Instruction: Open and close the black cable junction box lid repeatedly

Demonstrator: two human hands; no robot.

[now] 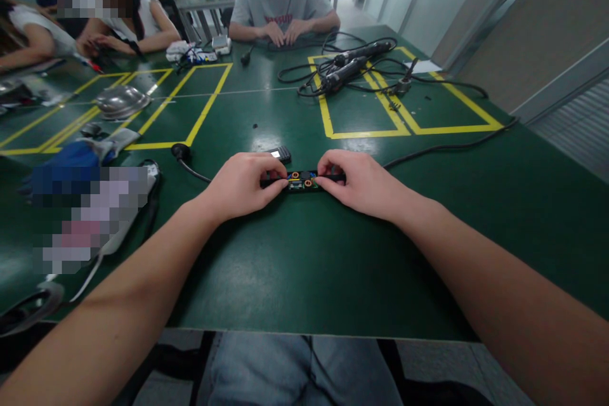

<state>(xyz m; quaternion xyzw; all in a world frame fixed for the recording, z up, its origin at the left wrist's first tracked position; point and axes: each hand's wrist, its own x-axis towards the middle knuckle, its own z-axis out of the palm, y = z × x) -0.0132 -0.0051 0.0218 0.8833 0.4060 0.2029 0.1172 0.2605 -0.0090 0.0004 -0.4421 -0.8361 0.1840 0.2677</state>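
A slim black power adapter [302, 184] lies open on the green table, its circuit board and copper coils facing up. My left hand [242, 184] pinches its left end between thumb and fingers. At the opposite end, my right hand [356, 181] grips with thumb and fingertips close to the board. Just behind sits a small black piece [280, 153] with a white label, probably the cover, partly hidden by my left hand. A cord with a black plug [181, 152] runs out on the left, and a black cable [428, 152] trails off to the right.
Black tools with tangled cables [349, 73] lie at the back right within yellow tape outlines [371, 134]. To the left are a metal bowl [122, 103], a blue cloth item [66, 165] and a power strip [124, 222]. Across the table, a person [285, 6] rests both hands on it.
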